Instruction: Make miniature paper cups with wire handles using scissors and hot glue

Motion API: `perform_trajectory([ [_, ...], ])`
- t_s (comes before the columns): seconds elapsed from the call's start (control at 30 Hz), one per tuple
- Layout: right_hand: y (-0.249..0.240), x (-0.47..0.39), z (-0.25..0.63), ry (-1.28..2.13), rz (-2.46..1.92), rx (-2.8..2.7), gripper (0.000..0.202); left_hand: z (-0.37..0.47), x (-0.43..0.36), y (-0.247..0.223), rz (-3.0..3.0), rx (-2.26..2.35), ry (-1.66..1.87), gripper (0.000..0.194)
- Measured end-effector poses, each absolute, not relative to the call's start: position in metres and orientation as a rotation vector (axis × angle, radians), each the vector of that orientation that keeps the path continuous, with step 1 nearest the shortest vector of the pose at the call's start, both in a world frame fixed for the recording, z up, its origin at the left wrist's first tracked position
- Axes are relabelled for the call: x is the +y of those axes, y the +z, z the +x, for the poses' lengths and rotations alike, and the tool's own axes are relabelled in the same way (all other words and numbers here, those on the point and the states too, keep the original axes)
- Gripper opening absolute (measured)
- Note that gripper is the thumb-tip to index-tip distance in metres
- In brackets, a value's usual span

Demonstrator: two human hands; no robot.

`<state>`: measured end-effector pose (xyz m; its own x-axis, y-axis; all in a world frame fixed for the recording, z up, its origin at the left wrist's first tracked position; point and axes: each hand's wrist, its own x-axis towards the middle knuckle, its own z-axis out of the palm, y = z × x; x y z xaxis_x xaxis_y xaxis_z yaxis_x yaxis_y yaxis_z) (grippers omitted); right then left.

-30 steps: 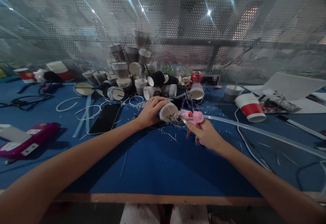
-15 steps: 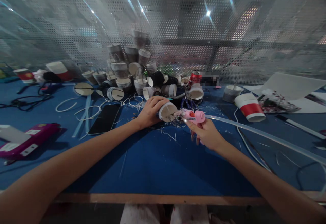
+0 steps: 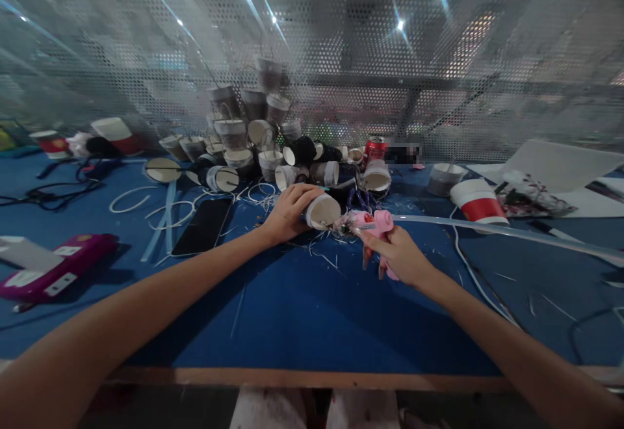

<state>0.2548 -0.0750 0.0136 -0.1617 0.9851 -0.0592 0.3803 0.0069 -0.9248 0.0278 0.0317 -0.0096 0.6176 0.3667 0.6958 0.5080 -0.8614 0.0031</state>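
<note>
Two hands work over the blue worktop [image 3: 302, 312]. Left hand [image 3: 287, 211] has its fingers wrapped round a small cup [image 3: 322, 210] lying on its side. Right hand [image 3: 397, 253] fingers squeeze a pink glue gun [image 3: 373, 222], its tip by the cup's rim.

left hand [image 3: 288, 213] grips paper cup [image 3: 322, 211]; right hand [image 3: 397, 255] grips glue gun [image 3: 369, 222]

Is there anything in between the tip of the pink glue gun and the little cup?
Nothing visible does. The left hand holds the small cup on its side, and the pink glue gun in the right hand points its tip right at the cup's rim.
</note>
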Motion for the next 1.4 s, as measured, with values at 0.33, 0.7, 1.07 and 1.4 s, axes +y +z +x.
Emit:
perform_trajectory([
  [0.33,0.013,-0.079,0.263,-0.002,-1.378,-1.936,0.02,0.027,0.032,-0.01,-2.647,-0.818,-1.087,0.065],
  [0.7,0.007,-0.065,0.276,0.589,-1.197,-1.365,0.027,0.026,0.035,-0.019,-2.667,-0.853,-1.189,0.087],
  [1.07,0.01,-0.06,0.28,0.729,-1.038,-1.212,0.031,0.016,0.036,0.01,-2.807,-1.061,-0.944,0.073],
  [1.4,0.009,-0.061,0.28,0.748,-1.055,-1.22,0.036,-0.015,0.057,0.053,-2.148,-1.609,-1.259,0.068],
])
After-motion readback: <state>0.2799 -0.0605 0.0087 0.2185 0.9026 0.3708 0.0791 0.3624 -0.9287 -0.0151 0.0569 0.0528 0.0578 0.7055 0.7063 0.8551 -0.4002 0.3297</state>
